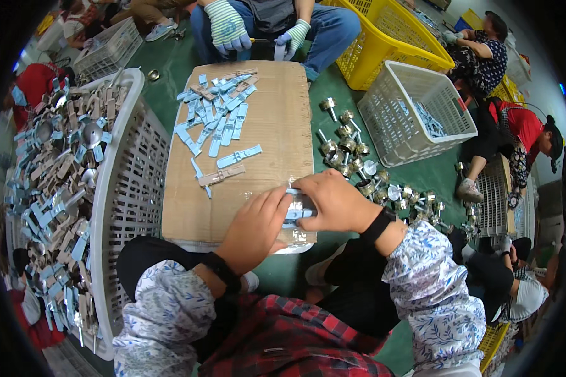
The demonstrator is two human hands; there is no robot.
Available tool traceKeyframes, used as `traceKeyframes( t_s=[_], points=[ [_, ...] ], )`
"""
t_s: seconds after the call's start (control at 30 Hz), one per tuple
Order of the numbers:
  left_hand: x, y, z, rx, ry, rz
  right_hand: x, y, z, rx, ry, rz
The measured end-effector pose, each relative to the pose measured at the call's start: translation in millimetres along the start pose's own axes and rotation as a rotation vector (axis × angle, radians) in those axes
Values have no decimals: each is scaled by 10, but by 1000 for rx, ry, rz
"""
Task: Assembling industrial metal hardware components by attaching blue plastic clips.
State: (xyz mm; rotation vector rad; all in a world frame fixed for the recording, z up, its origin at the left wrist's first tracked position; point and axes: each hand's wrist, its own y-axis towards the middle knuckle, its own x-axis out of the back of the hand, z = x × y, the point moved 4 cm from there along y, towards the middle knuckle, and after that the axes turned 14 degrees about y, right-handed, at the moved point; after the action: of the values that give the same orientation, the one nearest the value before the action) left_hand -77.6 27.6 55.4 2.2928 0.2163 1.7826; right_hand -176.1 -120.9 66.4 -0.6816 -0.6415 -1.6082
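Near the front edge of the cardboard-topped work surface (270, 132), both hands close around a light-blue plastic piece (297, 214) with a shiny greyish part beside it. My left hand (258, 220) presses its straight fingers against the piece's left side. Thumb and forefinger of my right hand (336, 201) grip it from the right. Fingers hide much of its shape. Just beyond my left hand lie a beige flat plastic strip (222, 175) and a blue strip (239, 156). Farther off is a loose pile of blue and beige strips (217, 107).
At left stands a grey crate (129, 157) heaped with strips and metal cups. Metal cups with stems (358, 157) litter the green floor at right, near a white crate (383, 119) and a yellow crate (365, 56). Opposite sits a person with gloved hands (226, 28); others work around.
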Motion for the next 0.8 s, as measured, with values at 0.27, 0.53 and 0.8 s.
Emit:
traceKeyframes(
  t_s=[0.27,0.53,0.8],
  points=[
    [-387,368,521,91,-321,97,17,318,-636,-184,362,151],
    [-382,818,950,62,-467,632,188,236,192,111,-293,-41],
    [-356,989,1034,38,-304,350,132,363,-154,148,-427,-89]
  ],
)
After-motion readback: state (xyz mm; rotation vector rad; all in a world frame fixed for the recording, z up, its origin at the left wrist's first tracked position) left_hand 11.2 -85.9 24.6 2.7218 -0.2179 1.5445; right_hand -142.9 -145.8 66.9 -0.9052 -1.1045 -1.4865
